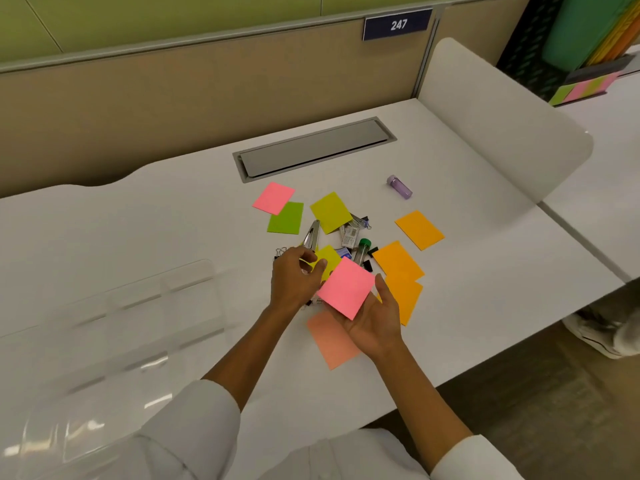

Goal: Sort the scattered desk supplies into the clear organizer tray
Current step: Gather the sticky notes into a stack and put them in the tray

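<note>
My right hand [375,322] lies palm up and holds a pink sticky note [346,287] above the white desk. My left hand [294,280] hovers just left of it, fingers curled at the edge of a yellow note [329,258]. Under and around the hands lie a salmon note [332,341], orange notes [398,261], a far orange note [419,229], a yellow-green note [331,212], a green note [286,218] and another pink note [273,198]. Binder clips, a metal clip [311,234], a green-capped tube [362,249] and small boxes sit in the pile. The clear organizer tray [114,317] stands at the left.
A purple glue stick [399,186] lies at the back right. A grey cable hatch [313,148] is set into the desk behind the pile. A white divider [491,126] borders the right side, with coloured folders [588,46] beyond it. A shoe [602,336] shows on the floor at the right.
</note>
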Available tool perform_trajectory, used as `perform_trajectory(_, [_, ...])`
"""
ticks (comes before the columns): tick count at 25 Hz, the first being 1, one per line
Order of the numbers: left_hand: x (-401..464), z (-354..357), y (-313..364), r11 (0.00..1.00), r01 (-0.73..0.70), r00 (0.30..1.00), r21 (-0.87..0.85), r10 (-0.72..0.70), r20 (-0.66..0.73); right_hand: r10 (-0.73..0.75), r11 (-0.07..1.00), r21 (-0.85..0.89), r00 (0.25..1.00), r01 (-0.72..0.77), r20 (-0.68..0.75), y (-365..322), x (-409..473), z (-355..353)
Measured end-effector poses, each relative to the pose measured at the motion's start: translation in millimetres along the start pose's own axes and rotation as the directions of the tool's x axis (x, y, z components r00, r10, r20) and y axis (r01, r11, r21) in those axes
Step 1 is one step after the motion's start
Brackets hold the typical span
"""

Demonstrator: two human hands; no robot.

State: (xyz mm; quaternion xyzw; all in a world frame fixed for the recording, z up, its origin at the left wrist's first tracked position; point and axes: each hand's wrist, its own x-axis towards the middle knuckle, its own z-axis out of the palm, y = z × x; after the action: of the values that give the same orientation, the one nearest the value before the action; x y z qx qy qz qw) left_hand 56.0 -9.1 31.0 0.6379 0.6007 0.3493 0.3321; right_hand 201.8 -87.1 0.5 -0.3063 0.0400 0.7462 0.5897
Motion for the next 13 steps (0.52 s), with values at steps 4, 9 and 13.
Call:
perform_trajectory(4, [16.9, 10.1, -13.3, 0.949, 0.16, 0.984, 0.273, -0.176, 0.034, -0.053, 0.999, 0.002, 0.999, 0.053, 0.001, -14.4, -10.7, -14.1])
perform_trajectory(9, [33.7, 20.1, -14.8, 0.93, 0.238, 0.961, 0.281, -0.267, 0.069, -0.04, 0.999, 0.02, 0.999, 0.04, 0.0, -17.9, -19.8, -30.0])
perform_trajectory(13, [32.5, 17.6, -10.5, 0.956, 0.281, 0.96, 0.088, -0.281, -0.009, -0.038, 0.999, 0.018, 0.999, 0.038, 0.007, -24.3, -24.9, -36.3])
